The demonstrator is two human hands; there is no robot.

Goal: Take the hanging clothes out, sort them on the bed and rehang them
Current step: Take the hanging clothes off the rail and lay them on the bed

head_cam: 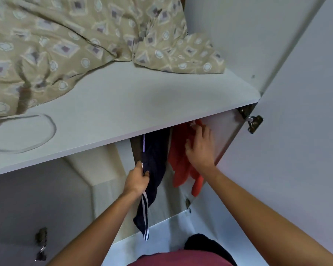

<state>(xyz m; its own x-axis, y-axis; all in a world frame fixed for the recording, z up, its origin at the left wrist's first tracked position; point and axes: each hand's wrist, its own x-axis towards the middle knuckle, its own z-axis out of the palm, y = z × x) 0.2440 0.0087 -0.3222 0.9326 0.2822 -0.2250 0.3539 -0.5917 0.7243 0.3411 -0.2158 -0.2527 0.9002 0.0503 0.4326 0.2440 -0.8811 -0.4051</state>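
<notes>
The shelf (123,104) hides the tops of the navy striped garment (154,169) and the red garment (181,160) — hangers and rail cannot be seen — while the patterned bedding (65,45) runs off the frame's top and left edges.

White wardrobe shelf (135,104), patterned beige bedding (69,41) bunched on it

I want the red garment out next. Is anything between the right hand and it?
Nothing visible: the right hand already lies open against the red garment. The dark striped garment hangs beside it, gripped by the left hand.
</notes>
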